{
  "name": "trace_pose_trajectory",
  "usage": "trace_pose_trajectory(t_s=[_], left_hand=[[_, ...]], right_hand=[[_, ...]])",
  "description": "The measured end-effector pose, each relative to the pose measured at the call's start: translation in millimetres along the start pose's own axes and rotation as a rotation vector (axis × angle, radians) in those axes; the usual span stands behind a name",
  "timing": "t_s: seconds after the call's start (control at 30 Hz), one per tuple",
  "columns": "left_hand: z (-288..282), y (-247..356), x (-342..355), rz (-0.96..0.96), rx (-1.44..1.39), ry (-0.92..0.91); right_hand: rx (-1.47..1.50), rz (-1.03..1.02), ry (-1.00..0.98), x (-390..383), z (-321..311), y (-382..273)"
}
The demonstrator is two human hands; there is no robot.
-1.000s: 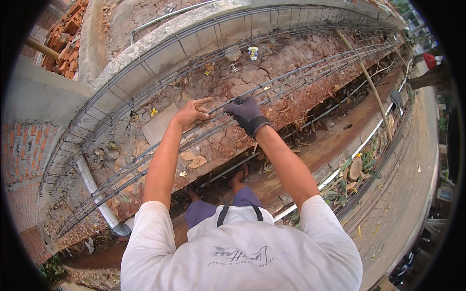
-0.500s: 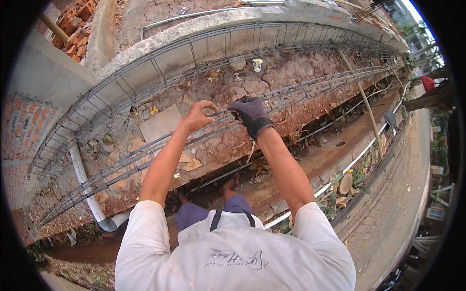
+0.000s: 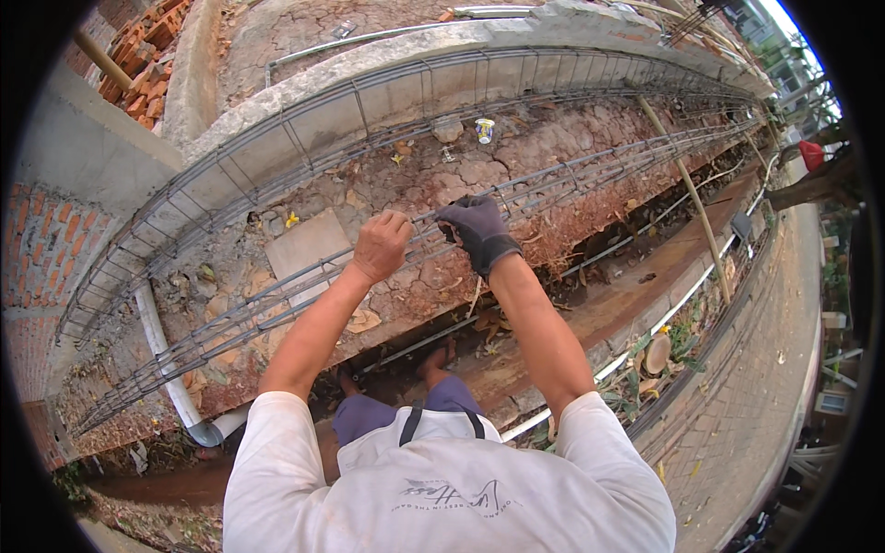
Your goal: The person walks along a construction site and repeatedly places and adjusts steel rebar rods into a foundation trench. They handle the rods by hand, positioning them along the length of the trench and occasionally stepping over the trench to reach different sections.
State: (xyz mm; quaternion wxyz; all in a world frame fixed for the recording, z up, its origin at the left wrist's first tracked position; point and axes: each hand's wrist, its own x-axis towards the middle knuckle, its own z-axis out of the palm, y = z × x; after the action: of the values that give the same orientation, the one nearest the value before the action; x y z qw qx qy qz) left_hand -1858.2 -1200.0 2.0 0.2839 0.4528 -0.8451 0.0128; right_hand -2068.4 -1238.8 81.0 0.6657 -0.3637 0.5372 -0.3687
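A long cage of steel reinforcing bars (image 3: 572, 166) runs slantwise in front of me, with thin ties along it. My left hand (image 3: 383, 244), bare, is at the bars with its fingers curled closed; whatever they hold is hidden. Just right of it, my right hand (image 3: 479, 232) wears a dark grey and black glove. It is also closed at the cage, and a dark shape shows by its fingers, too small to name. A gap separates the two hands. Beneath the bars, left of my left hand, lies a flat square tile (image 3: 307, 241).
A second rebar cage (image 3: 358, 109) curves along the low concrete wall (image 3: 406, 48). A crumpled can (image 3: 485, 130) lies on cracked soil. A wooden pole (image 3: 687, 175) crosses the cage at right; a white pipe (image 3: 168, 364) is at left. My feet are in a trench (image 3: 516, 373).
My left hand has turned and its fingers, apart before, have curled closed, slightly lower by the bars. My right hand has shifted slightly down and stays closed.
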Motion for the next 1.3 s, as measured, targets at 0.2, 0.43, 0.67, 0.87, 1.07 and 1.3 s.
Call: trace_pose_trajectory(t_s=[0.2, 0.43, 0.67, 0.87, 1.07, 1.3], left_hand=[[2.2, 14.6, 2.2, 0.017, 0.080, -0.112], [11.9, 19.9, 13.4, -0.419, -0.212, -0.086], [5.8, 21.1, 30.0, -0.729, -0.292, -0.078], [2.3, 12.7, 52.7, -0.912, -0.398, -0.262], [11.8, 15.5, 32.0, -1.098, -1.183, -0.057], [37.7, 71.3, 4.3, -1.051, -1.020, 0.433]], right_hand=[[0.103, -0.003, -0.033, -6.9, 0.3, -6.5], [0.005, 0.156, -0.024, 5.7, 13.9, -24.1], [-0.007, 0.214, -0.049, 11.3, 21.8, -23.0], [0.078, 0.030, -0.119, -4.2, 27.2, -8.9], [0.027, 0.053, -0.121, -12.7, 22.4, -15.1], [-0.020, 0.094, -0.219, -12.1, 11.5, -22.2]])
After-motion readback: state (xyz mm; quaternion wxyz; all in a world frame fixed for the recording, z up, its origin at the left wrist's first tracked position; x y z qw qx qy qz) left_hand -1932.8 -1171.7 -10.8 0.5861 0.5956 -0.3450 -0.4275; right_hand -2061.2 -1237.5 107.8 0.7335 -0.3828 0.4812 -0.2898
